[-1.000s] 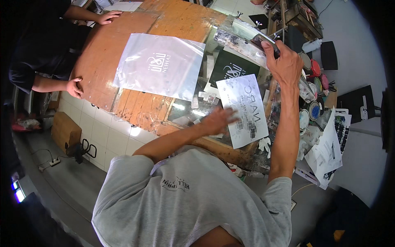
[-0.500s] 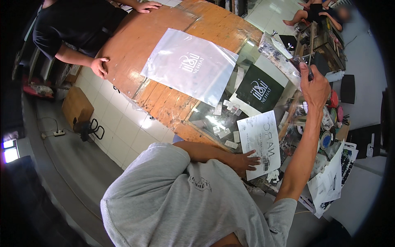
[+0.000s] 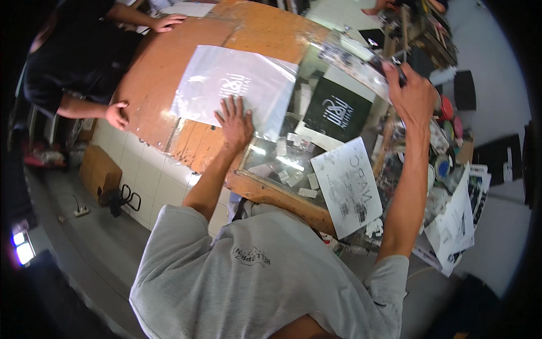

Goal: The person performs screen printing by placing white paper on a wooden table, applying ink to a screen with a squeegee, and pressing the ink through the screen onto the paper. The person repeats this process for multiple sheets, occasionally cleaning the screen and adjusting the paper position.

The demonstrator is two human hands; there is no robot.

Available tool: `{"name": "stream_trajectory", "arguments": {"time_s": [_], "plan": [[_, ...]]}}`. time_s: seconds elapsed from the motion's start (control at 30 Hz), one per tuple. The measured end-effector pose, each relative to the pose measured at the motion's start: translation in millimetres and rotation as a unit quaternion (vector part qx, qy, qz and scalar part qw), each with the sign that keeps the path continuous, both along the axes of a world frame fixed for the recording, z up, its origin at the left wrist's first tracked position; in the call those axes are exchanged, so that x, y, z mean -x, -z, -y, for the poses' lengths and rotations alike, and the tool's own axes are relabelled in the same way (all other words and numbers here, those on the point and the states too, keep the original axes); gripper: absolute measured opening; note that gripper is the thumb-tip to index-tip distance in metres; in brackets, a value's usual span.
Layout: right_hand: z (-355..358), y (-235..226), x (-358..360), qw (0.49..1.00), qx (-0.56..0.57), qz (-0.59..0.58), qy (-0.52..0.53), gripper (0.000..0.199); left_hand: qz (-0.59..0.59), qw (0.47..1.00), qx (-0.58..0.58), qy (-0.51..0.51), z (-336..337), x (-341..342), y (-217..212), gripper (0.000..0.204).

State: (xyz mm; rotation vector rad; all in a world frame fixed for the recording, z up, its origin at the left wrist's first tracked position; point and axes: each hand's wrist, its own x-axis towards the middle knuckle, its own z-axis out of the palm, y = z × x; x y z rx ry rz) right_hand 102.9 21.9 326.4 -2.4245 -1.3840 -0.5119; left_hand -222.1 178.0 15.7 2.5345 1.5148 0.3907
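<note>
The plastic sheet [image 3: 203,79] seems light, limp and slippery, best edge-held, left hand [image 3: 236,127] splayed over it, right hand [image 3: 415,97] gripping a dark handle [image 3: 401,75]

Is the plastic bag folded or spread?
Spread: the bag lies flat on the table, its corners apart, with the left hand over its near edge.

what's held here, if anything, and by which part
The right hand grips a dark part at the right of the smeared bar; the exact hold is partly hidden. The left hand holds nothing, spread over the plastic sheet.
</note>
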Motion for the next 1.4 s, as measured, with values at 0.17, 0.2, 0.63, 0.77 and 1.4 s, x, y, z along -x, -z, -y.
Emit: {"name": "stream_trajectory", "arguments": {"time_s": [0.17, 0.2, 0.63, 0.77, 1.4], "plan": [[-0.8, 2.4, -15.8, 1.000, -0.022, 0.010, 0.001, 0.071, 0.036, 0.995, 0.031, 0.089, 9.6, -86.0, 10.6, 0.070], [-2.6, 1.2, -15.9, 1.000, -0.023, 0.006, -0.003, 0.073, 0.026, 0.993, 0.023, 0.111, 19.9, -108.3, 19.8, 0.071], [-6.0, -23.8, -13.9, 0.998, -0.036, -0.049, -0.014, 0.071, 0.186, 0.920, 0.227, 0.261, 137.6, -193.1, 2.0, 0.070], [-4.7, -20.1, -25.8, 0.998, -0.043, -0.030, -0.021, 0.075, 0.017, 0.972, 0.017, 0.232, 114.2, -146.1, -22.3, 0.053], [-8.2, -18.4, -31.0, 0.998, -0.040, -0.024, -0.045, 0.077, 0.035, 0.935, 0.004, 0.352, 102.6, -112.0, 1.4, 0.051]]}}
